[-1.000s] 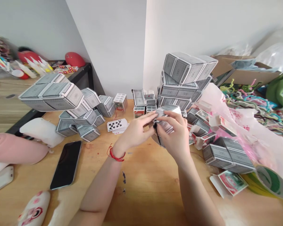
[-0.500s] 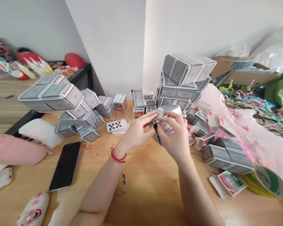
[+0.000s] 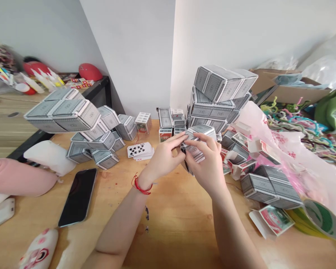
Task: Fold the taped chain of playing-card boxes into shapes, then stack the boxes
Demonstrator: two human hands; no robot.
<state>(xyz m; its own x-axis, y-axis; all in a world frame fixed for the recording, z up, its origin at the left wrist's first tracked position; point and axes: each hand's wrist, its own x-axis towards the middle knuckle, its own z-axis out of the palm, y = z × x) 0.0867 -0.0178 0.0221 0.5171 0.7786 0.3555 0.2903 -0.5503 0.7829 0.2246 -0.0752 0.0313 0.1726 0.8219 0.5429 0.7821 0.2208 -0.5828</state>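
Between my hands, over the middle of the table, is a block built of grey-backed playing cards (image 3: pixel 202 130), tilted, with a dark strip along its near left edge. My left hand (image 3: pixel 168 155) grips its left side, fingers along the top edge and thumb near the dark strip. My right hand (image 3: pixel 207 164) is closed around the near side, its fingertips pressed on the top face. The fingers hide much of the block. Left of my left hand lie loose playing cards (image 3: pixel 137 150), a ten of spades on top. A tall stack of card blocks (image 3: pixel 212 106) rises just behind.
More card blocks (image 3: pixel 72 112) are stacked at left, beside a phone (image 3: pixel 77 197) and a pink roll (image 3: pixel 19 177). At right are a card-block pair (image 3: pixel 268 186), an opened card box (image 3: pixel 276 219), a tape roll (image 3: pixel 316 218) and pink plastic (image 3: pixel 299 160).
Both hands stay on the card block with almost the same grip; the fingers shift only slightly. The whole view has moved a little.
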